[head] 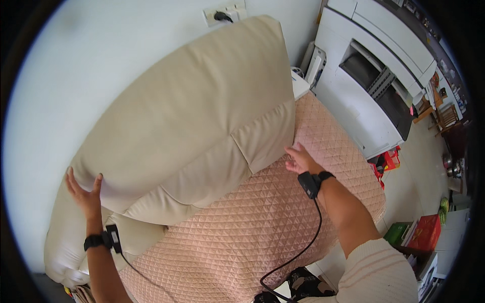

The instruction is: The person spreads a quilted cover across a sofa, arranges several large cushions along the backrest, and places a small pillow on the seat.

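A large beige leather-like back cushion (178, 94) leans against the white wall on a sofa. Stitched seams run along its lower part. My left hand (87, 197) is at the cushion's left end, thumb and fingers spread wide against it. Beside the cushion's lower right edge is my right hand (301, 159), its fingers loosely bent and apart; whether the fingertips touch the cushion, I cannot tell. Under it the seat is covered by a pink quilted cover (242, 219). A second beige cushion section (140, 231) shows below the left end.
A wall socket (225, 15) with a black plug is above the cushion. At right stands a white cabinet (341, 87) with dark open compartments. Red and green boxes (424, 233) are on the lower right. Black cables (320, 219) hang from both wrist devices.
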Available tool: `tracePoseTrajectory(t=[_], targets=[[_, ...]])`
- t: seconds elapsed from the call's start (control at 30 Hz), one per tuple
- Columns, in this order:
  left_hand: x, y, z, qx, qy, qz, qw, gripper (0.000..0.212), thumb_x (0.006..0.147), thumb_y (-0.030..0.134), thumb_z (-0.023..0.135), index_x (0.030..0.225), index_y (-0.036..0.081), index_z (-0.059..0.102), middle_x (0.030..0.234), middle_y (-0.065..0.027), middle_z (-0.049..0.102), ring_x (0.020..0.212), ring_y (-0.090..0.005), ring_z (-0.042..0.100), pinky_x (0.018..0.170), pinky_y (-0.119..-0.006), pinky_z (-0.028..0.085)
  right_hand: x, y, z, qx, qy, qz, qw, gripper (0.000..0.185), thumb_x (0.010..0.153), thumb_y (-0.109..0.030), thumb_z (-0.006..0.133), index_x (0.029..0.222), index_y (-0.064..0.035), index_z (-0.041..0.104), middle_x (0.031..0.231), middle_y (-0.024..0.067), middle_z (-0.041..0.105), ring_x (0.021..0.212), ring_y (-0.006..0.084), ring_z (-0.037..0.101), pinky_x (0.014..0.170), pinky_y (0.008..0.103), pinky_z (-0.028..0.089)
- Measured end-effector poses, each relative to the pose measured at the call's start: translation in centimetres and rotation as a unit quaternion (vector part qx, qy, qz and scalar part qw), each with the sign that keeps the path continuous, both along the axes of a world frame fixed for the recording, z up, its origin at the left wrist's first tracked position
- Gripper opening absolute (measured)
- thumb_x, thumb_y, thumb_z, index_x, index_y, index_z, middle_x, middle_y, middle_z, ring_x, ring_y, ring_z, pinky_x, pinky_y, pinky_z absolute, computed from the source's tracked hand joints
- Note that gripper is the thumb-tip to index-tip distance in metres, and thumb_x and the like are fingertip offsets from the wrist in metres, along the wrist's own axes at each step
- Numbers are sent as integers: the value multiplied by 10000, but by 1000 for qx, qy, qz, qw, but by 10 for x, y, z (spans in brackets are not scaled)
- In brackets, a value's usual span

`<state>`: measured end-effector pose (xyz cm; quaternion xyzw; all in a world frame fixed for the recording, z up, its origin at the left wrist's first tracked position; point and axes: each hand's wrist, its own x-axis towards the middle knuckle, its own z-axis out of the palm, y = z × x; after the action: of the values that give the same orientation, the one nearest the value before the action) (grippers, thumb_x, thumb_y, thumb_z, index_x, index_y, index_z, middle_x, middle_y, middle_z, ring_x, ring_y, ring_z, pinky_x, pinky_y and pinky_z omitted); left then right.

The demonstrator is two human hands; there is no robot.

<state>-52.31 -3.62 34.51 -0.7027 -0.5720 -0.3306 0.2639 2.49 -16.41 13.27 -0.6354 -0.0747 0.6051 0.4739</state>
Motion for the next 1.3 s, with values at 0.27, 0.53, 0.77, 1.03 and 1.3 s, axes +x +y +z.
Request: tracePoseTrajectory(t=[0.27, 0.53, 0.77, 1.03, 1.3], targets=[[70, -165, -253, -531, -660, -5, 532, 531, 838, 181, 563, 1272, 64, 280, 1043, -95, 482, 908, -201, 521, 782, -293, 434, -36, -53, -117, 7, 96, -71, 993, 989, 708, -387, 705, 1382, -207, 3, 1374, 115, 165, 1045, 290, 415, 921, 413, 392], [145, -115, -369, -386, -910, -83, 124, 869, 770, 549, 488, 1341, 28, 92, 1362, -190, 207, 1198, -331, 337, 1001, -436, 332, -35, 46, -171, 123, 66, -59, 988, 692, 773, -440, 618, 1299, -193, 241, 1178, 74, 321, 989, 221, 427, 923, 399, 384], [150, -65, -349, -435, -850, -35, 295, 851, 709, 541, 554, 1296, 27, 213, 1290, -173, 330, 1140, -345, 396, 956, -463, 396, -42, 108, -169, 16, -61, -46, 997, 734, 733, -558, 589, 1231, -101, 306, 1092, 96, 402, 855, 233, 473, 768, 374, 491], [133, -108, -388, -418, -849, -12, 325, 382, 845, 345, 534, 1076, 61, 426, 1039, -96, 520, 912, -268, 543, 762, -351, 458, 17, 18, -194, 128, 104, -70, 984, 451, 793, -162, 600, 1188, -85, 396, 1004, 83, 468, 821, 212, 510, 817, 368, 475], [30, -315, -350, -510, -778, 103, 352, 346, 825, 323, 573, 1077, 92, 525, 1005, -57, 561, 818, -164, 581, 664, -263, 486, -73, -197, -172, -91, 198, -49, 975, 139, 835, -241, 563, 816, -103, 567, 740, 33, 622, 616, 130, 594, 533, 245, 513]])
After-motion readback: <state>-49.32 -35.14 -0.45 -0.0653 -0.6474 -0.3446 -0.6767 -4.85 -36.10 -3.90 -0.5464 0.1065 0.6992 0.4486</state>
